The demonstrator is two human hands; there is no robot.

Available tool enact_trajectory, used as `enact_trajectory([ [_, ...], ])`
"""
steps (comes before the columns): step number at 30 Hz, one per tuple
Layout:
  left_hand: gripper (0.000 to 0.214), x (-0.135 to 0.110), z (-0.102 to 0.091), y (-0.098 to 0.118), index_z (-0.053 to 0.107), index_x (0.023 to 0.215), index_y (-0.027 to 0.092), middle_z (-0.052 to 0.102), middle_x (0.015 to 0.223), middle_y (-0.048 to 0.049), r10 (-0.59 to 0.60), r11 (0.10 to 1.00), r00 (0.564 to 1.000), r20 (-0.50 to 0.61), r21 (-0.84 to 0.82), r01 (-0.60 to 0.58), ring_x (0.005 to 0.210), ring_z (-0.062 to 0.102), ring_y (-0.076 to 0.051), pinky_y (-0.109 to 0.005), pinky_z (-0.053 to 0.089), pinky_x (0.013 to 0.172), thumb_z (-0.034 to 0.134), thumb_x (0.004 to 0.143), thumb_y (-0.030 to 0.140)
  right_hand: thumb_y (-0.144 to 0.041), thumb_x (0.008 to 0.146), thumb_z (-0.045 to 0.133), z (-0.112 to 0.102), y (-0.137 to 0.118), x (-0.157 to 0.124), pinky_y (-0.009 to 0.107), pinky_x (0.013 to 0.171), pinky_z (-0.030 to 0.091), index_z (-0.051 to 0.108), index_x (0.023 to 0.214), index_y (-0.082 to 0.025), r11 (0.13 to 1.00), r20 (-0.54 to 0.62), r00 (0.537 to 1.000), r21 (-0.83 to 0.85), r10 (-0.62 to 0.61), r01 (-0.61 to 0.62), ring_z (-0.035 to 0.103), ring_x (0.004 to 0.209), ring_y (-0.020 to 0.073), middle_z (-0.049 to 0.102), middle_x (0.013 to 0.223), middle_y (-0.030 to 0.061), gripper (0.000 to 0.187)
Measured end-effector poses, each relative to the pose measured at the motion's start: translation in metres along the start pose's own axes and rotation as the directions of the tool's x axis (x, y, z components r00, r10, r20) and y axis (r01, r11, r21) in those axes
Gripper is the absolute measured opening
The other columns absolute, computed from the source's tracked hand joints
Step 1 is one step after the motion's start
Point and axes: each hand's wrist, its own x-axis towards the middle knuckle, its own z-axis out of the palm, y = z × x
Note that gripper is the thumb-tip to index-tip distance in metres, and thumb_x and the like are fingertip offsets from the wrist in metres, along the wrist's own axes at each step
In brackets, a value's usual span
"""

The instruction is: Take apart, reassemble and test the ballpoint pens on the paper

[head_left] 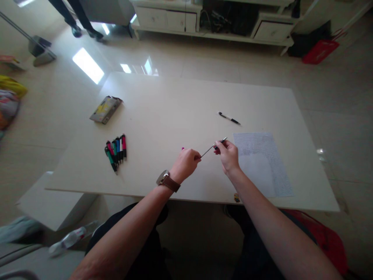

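Note:
My left hand (186, 163), with a brown-strapped watch on the wrist, is closed around a pink pen body whose tip peeks out at the far side. A thin dark refill (207, 151) runs from that fist to my right hand (227, 154), which pinches its other end with a silver-grey pen part. Both hands hover just above the pale table (163, 116), near its front middle. Right of my right hand lies a sheet of written paper (262, 161).
A black and white pen (229, 118) lies beyond my hands. Several coloured pens (116, 149) lie in a row at the left, with a yellow-grey packet (105, 109) behind them. A person's legs stand at the far left. A white cabinet lines the back wall.

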Motion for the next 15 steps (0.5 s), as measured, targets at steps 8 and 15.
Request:
enact_trajectory([
  [8, 0.018, -0.003, 0.007, -0.017, 0.073, 0.101, 0.014, 0.074, 0.091, -0.0125, -0.176, 0.962, 0.984, -0.002, 0.214, 0.173, 0.089, 0.067, -0.023, -0.033, 0.049, 0.081, 0.066, 0.086, 0.019, -0.027, 0.077, 0.065, -0.003, 0.008, -0.003, 0.026, 0.053, 0.041, 0.065, 0.067, -0.016, 0.826, 0.246, 0.954, -0.564, 0.169, -0.001, 0.056, 0.051, 0.0131, 0.067, 0.063, 0.0041, 0.016],
  [15, 0.023, -0.001, 0.008, -0.012, 0.069, 0.105, 0.014, 0.073, 0.094, -0.013, -0.204, 0.937, 0.979, 0.003, 0.289, 0.194, 0.089, 0.067, -0.025, -0.034, 0.05, 0.077, 0.068, 0.084, 0.025, -0.026, 0.078, 0.069, 0.005, 0.016, -0.01, 0.028, 0.062, 0.039, 0.069, 0.066, -0.017, 0.597, 0.274, 0.954, -0.787, 0.118, 0.153, 0.064, 0.068, 0.0192, 0.073, 0.072, 0.0078, 0.015],
])
